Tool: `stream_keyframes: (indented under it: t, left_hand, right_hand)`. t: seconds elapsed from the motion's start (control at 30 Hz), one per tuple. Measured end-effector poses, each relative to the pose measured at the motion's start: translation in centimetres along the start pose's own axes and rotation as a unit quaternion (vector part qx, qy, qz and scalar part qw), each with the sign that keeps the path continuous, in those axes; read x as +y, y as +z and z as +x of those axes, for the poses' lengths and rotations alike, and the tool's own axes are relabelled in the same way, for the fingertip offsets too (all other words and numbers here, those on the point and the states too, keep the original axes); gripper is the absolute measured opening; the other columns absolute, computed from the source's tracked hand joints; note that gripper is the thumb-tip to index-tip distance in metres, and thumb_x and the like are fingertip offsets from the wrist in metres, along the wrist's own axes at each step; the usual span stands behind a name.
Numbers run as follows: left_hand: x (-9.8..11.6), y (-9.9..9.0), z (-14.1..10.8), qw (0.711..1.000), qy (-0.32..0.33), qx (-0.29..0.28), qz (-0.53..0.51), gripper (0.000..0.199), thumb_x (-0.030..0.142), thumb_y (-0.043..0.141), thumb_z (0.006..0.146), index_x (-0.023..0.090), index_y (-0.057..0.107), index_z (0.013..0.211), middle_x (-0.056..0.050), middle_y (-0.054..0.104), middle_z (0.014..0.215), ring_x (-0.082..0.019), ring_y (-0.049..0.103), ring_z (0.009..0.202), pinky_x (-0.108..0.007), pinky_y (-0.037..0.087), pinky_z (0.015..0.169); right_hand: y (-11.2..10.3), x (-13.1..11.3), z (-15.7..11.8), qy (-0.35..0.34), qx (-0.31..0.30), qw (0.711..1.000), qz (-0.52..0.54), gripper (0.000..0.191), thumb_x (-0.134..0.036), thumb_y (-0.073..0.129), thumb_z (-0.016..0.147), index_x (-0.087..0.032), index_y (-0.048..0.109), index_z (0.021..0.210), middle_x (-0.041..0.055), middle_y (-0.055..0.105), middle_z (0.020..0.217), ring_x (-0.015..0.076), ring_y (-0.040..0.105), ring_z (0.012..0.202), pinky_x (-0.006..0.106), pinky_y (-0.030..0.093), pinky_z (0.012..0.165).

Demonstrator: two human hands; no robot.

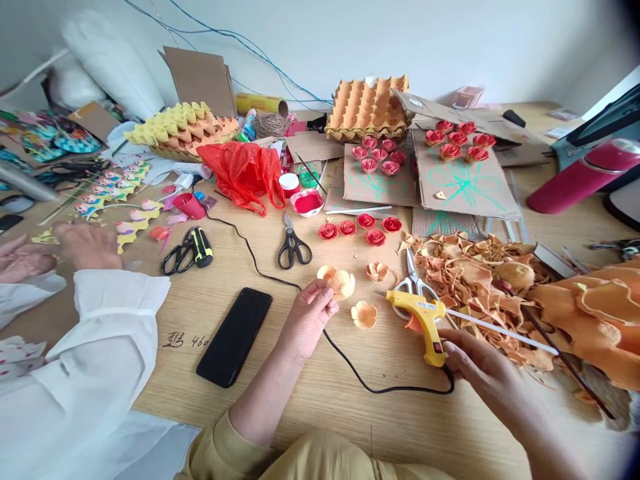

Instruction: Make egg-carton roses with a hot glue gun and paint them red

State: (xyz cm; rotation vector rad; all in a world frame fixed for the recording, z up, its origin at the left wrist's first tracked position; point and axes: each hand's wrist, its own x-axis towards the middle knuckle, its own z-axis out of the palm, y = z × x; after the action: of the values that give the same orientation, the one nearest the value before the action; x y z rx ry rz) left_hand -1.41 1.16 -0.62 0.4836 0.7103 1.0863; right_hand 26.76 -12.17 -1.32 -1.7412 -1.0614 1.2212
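My left hand point(311, 315) pinches an orange paper flower point(341, 285) cut from egg carton between thumb and fingers, above the table. Close to it are an unpainted flower cup point(364, 315) and a layered flower point(377, 271). At the handle of a yellow hot glue gun point(423, 313) is my right hand point(475, 360), its fingers closed around the rear of the grip and partly hidden. A white glue stick point(500, 329) juts from the gun's back. White-handled scissors point(411, 280) lie partly under the gun.
Carton scraps point(455, 280) pile up at right, beside a pink bottle point(580, 177). Red roses point(375, 237) stand mid-table, some on cardboard point(463, 183). A black phone point(234, 337) and black scissors point(290, 247) lie leftward; the gun's cord crosses between. A co-worker's hands point(87, 243) move at far left.
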Motion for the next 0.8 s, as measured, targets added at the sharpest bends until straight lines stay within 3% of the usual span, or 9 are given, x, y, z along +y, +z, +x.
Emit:
stream_keyframes:
  t: [0.1, 0.17, 0.23, 0.3, 0.4, 0.5, 0.7, 0.77, 0.8]
  left_hand:
    - [-0.1, 0.1, -0.2, 0.996, 0.043, 0.004, 0.080, 0.030, 0.034, 0.094, 0.070, 0.016, 0.073, 0.082, 0.000, 0.063, 0.078, -0.009, 0.047, 0.066, -0.023, 0.038, 0.062]
    - [-0.1, 0.4, -0.5, 0.986, 0.079, -0.011, 0.149, 0.027, 0.038, 0.090, 0.076, 0.017, 0.074, 0.081, 0.000, 0.063, 0.075, -0.011, 0.049, 0.069, -0.025, 0.038, 0.066]
    - [0.0, 0.9, -0.9, 0.966, 0.120, -0.036, 0.227, 0.023, 0.038, 0.085, 0.082, 0.017, 0.075, 0.079, -0.001, 0.063, 0.075, -0.014, 0.051, 0.072, -0.027, 0.039, 0.071]
    - [0.0, 1.3, -1.3, 0.937, 0.168, -0.050, 0.302, 0.016, 0.031, 0.085, 0.082, 0.019, 0.076, 0.075, -0.002, 0.063, 0.077, -0.016, 0.052, 0.074, -0.029, 0.040, 0.074]
    - [-0.2, 1.5, -1.9, 0.895, 0.222, -0.057, 0.383, 0.010, 0.021, 0.087, 0.077, 0.025, 0.079, 0.075, -0.004, 0.064, 0.080, -0.020, 0.053, 0.077, -0.032, 0.041, 0.081]
    - [-0.4, 1.4, -2.1, 0.879, 0.217, -0.078, 0.418, 0.012, 0.020, 0.089, 0.075, 0.028, 0.082, 0.079, -0.006, 0.067, 0.082, -0.023, 0.055, 0.080, -0.036, 0.040, 0.089]
    - [-0.8, 1.5, -2.4, 0.833, 0.222, -0.125, 0.492, 0.008, 0.020, 0.084, 0.081, 0.027, 0.081, 0.083, -0.007, 0.070, 0.083, -0.021, 0.054, 0.075, -0.036, 0.039, 0.086]
    - [-1.1, 1.4, -2.5, 0.788, 0.269, -0.144, 0.534, 0.006, 0.021, 0.079, 0.087, 0.026, 0.079, 0.083, -0.006, 0.071, 0.084, -0.020, 0.055, 0.074, -0.035, 0.041, 0.083]
    - [-1.2, 1.4, -2.5, 0.750, 0.306, -0.155, 0.565, 0.007, 0.022, 0.076, 0.089, 0.026, 0.078, 0.085, -0.005, 0.071, 0.086, -0.019, 0.055, 0.075, -0.035, 0.042, 0.082]
  right_hand:
    - [-0.6, 0.9, -0.5, -0.044, 0.117, 0.985, -0.114, 0.049, -0.067, 0.071, 0.080, -0.022, 0.076, 0.099, 0.0074, 0.078, 0.076, 0.0275, 0.074, 0.065, 0.038, 0.061, 0.059]
    - [-0.5, 0.8, -0.8, -0.088, 0.190, 0.961, -0.180, 0.043, -0.065, 0.068, 0.082, -0.024, 0.076, 0.094, 0.0077, 0.078, 0.078, 0.0265, 0.073, 0.062, 0.037, 0.058, 0.054]
    - [0.5, -0.2, -1.0, -0.128, 0.216, 0.945, -0.209, 0.034, -0.058, 0.066, 0.086, -0.027, 0.076, 0.095, 0.0067, 0.076, 0.079, 0.0231, 0.069, 0.059, 0.032, 0.051, 0.046]
    - [2.1, -1.9, -1.1, -0.169, 0.194, 0.948, -0.189, 0.027, -0.052, 0.065, 0.091, -0.028, 0.075, 0.096, 0.0063, 0.076, 0.082, 0.0216, 0.068, 0.062, 0.028, 0.044, 0.041]
    - [4.9, -4.9, -0.6, -0.239, 0.168, 0.943, -0.162, 0.020, -0.044, 0.062, 0.097, -0.028, 0.073, 0.097, 0.0049, 0.072, 0.082, 0.0205, 0.063, 0.066, 0.032, 0.050, 0.055]
    - [7.0, -6.8, 0.3, -0.273, 0.142, 0.943, -0.127, 0.019, -0.042, 0.061, 0.099, -0.026, 0.068, 0.092, 0.0025, 0.067, 0.074, 0.0183, 0.060, 0.063, 0.031, 0.049, 0.060]
    - [8.3, -6.4, 2.1, -0.246, 0.116, 0.944, -0.185, 0.039, -0.050, 0.064, 0.095, -0.024, 0.056, 0.068, -0.0032, 0.050, 0.055, 0.0133, 0.045, 0.050, 0.027, 0.035, 0.049]
    - [8.5, -6.0, 2.5, -0.238, 0.116, 0.942, -0.204, 0.037, -0.046, 0.063, 0.096, -0.024, 0.055, 0.067, -0.0038, 0.049, 0.054, 0.0129, 0.044, 0.049, 0.026, 0.035, 0.048]
    - [8.5, -5.8, 2.6, -0.234, 0.118, 0.942, -0.210, 0.036, -0.044, 0.062, 0.095, -0.024, 0.055, 0.066, -0.0041, 0.049, 0.053, 0.0125, 0.043, 0.048, 0.026, 0.034, 0.048]
